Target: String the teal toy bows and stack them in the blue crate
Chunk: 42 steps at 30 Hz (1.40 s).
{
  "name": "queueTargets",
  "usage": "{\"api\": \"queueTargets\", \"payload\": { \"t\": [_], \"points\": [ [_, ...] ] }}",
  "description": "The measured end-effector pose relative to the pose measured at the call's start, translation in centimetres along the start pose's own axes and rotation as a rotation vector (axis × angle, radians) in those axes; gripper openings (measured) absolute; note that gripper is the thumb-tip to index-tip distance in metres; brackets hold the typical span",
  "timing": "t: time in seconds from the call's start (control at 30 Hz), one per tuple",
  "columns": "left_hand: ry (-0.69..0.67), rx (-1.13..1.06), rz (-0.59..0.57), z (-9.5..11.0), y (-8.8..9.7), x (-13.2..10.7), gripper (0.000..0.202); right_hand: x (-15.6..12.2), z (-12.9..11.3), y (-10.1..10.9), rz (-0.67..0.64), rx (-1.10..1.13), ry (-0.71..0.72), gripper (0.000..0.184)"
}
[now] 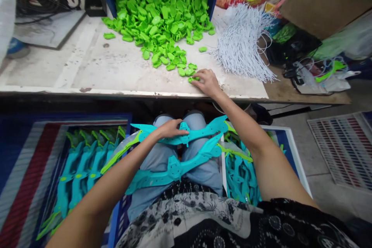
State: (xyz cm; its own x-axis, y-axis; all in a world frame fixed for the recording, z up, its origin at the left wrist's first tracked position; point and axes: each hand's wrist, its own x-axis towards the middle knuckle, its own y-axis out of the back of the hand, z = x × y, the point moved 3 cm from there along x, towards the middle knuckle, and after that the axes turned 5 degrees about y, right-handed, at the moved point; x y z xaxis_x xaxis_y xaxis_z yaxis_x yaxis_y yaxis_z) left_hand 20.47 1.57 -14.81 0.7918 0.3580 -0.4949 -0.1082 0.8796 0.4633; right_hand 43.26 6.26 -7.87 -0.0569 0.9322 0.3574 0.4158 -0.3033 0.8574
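Note:
My left hand [171, 128] is closed over the middle of a teal plastic toy bow [203, 130] that lies across my knees. A second teal bow [174, 168] rests on my lap just below it. My right hand [205, 81] reaches onto the worktable [87, 69], its fingers pinched on a small green plastic piece [192, 80] at the near edge of a big heap of green pieces [159, 11].
A bundle of white cords [242, 44] lies right of the heap. Crates of teal and green bows stand on the floor at my left [84, 162] and right [241, 170]. A cardboard box [319, 4] and bags crowd the table's right end.

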Motion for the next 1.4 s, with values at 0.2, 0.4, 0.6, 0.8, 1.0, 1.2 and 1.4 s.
{"api": "queueTargets", "payload": {
  "t": [0.2,0.4,0.6,0.8,1.0,1.2,1.4],
  "points": [
    [0.028,0.101,0.045,0.3,-0.3,-0.2,0.063,1.0,0.1,0.2,-0.001,0.028,-0.136,0.020],
    [0.109,0.234,0.117,0.3,-0.9,-0.6,0.071,0.7,-1.1,0.4,0.086,-0.077,-0.233,0.031],
    [0.097,0.201,0.122,0.3,-0.9,-0.6,0.071,2.7,-1.3,-0.7,-0.025,-0.094,-0.220,0.031],
    [0.034,-0.011,0.018,0.1,-0.1,-0.7,0.069,-0.6,-3.3,3.3,0.125,0.019,-0.084,0.028],
    [0.082,-0.300,-0.108,-0.3,0.0,-0.3,0.051,-13.3,-10.8,1.7,-0.087,0.129,0.231,0.022],
    [0.111,-0.468,-0.106,-0.7,-0.7,0.4,0.047,-18.0,-12.6,-3.5,-0.128,0.075,0.192,0.036],
    [0.067,-0.481,-0.181,-0.2,-0.5,-0.1,0.048,-17.7,-12.1,-4.1,-0.129,0.158,0.015,0.047]
  ]
}}
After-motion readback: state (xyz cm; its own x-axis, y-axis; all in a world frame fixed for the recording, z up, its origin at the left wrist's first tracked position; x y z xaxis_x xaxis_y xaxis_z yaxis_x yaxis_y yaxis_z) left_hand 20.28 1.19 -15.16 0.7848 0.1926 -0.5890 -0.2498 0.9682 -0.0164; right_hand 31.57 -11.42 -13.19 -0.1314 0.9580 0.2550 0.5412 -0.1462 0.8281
